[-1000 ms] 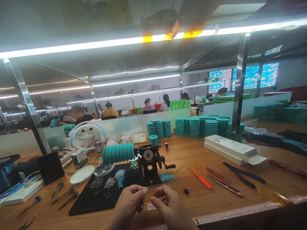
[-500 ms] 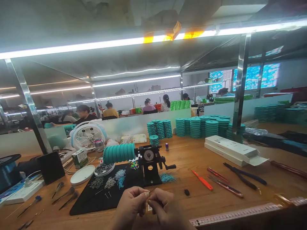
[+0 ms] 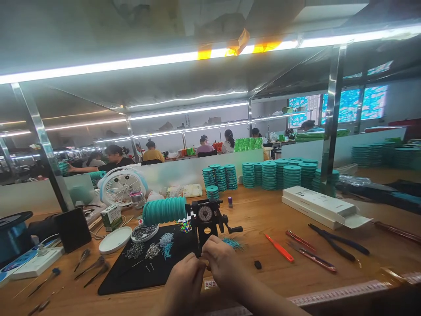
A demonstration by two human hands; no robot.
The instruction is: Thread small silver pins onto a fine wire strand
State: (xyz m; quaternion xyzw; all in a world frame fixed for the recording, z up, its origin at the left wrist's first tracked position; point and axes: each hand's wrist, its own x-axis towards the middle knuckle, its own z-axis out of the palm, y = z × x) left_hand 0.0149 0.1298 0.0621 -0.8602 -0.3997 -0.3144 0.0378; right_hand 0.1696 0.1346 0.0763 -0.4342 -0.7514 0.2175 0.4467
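My left hand is closed in a pinch in front of the winder, at the right edge of the black mat. Close against it, my right hand is also pinched, its fingertips meeting the left ones. Whatever lies between the fingers is hidden or too small to make out. Just beyond the hands stands a black hand-crank winder with a round dial. A row of teal foam spools sits on its shaft. Light-blue short strands lie behind my right hand.
Small metal parts and colored beads lie on the mat. To the right are an orange tool, black-handled pliers and a white box. A measuring tape runs along the front edge. Stacked teal spools stand behind.
My right hand has moved up and forward, now partly covering the winder's base, and its forearm shows more. My left hand has turned, its back facing up. Both remain pinched together.
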